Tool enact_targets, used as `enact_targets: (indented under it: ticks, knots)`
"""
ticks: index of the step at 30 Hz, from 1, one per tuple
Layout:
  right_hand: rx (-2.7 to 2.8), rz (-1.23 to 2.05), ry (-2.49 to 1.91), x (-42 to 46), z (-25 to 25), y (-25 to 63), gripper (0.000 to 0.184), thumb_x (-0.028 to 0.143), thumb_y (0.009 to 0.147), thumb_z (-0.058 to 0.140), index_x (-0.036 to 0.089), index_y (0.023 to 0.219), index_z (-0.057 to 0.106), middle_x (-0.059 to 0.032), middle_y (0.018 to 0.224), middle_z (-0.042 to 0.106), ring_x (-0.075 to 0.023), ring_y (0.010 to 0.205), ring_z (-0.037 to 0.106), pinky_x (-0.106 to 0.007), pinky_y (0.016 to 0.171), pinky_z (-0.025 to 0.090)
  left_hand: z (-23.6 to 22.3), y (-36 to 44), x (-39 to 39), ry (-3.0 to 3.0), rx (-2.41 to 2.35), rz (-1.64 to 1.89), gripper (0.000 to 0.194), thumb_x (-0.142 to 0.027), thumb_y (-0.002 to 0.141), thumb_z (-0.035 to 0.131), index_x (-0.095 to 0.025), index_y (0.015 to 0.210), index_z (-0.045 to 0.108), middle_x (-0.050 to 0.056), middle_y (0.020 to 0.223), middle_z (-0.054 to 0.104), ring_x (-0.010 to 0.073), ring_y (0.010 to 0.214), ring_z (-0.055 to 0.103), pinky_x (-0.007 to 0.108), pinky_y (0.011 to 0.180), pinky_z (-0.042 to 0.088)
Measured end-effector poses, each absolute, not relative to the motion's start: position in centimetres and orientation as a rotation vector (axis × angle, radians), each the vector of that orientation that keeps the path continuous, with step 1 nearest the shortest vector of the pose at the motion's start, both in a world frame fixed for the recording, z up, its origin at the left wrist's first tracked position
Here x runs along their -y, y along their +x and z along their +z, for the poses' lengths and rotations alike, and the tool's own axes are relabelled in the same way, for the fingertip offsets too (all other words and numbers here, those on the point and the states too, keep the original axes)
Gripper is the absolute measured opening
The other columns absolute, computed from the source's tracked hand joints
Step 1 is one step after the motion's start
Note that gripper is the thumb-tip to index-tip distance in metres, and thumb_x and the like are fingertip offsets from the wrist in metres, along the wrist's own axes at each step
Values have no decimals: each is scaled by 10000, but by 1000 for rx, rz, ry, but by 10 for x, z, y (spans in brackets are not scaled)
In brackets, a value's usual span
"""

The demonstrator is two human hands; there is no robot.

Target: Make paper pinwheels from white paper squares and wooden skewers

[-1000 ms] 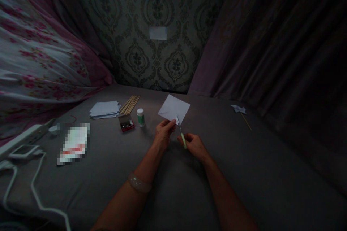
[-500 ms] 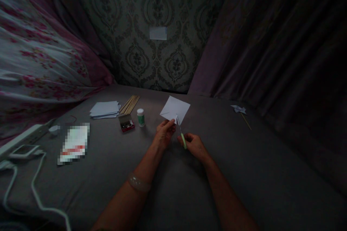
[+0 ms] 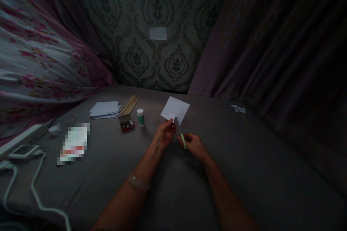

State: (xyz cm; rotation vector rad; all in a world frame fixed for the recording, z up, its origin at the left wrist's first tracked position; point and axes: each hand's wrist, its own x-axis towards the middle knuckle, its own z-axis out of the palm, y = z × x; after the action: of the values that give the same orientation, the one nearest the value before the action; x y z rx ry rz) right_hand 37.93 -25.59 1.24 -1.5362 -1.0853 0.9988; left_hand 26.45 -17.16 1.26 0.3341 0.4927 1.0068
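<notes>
A square sheet of white paper is held up over the grey cloth, with a slit or crease near its left corner. My left hand pinches its lower edge between thumb and fingers. Scissors with pale green handles are in my right hand, closed round the grips. Their blades reach up into the paper near its lower middle, just right of my left fingertips. My right fingers partly hide the handles.
Left of my hands stand a green-and-white bottle and an open small box of metal pieces. Behind them lie wooden sticks and a paper stack. A paper pinwheel lies right; a power strip with cables sits far left.
The paper has turned and shifted slightly to the right against the blades. My left fingers have moved a little at its lower edge. The scissors have hardly moved.
</notes>
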Motion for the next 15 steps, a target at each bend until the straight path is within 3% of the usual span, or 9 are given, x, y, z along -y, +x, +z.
enact_targets:
  ticks: [8, 15]
  knots:
    - [1115, 981, -1570, 256, 10, 380, 424, 545, 536, 734, 152, 595, 587, 12, 543, 550, -108, 517, 474, -252, 523, 365, 17, 261, 172, 200, -449, 935, 107, -65, 738, 696, -101, 714, 598, -5, 596, 612, 41, 472, 541, 139, 463, 433]
    - [1138, 946, -1580, 254, 3, 383, 408, 520, 562, 732, 141, 620, 595, 2, 576, 567, -106, 533, 476, -247, 524, 361, 16, 262, 172, 250, -445, 936, 137, -74, 703, 726, -107, 695, 593, -8, 596, 611, 38, 482, 538, 144, 478, 428]
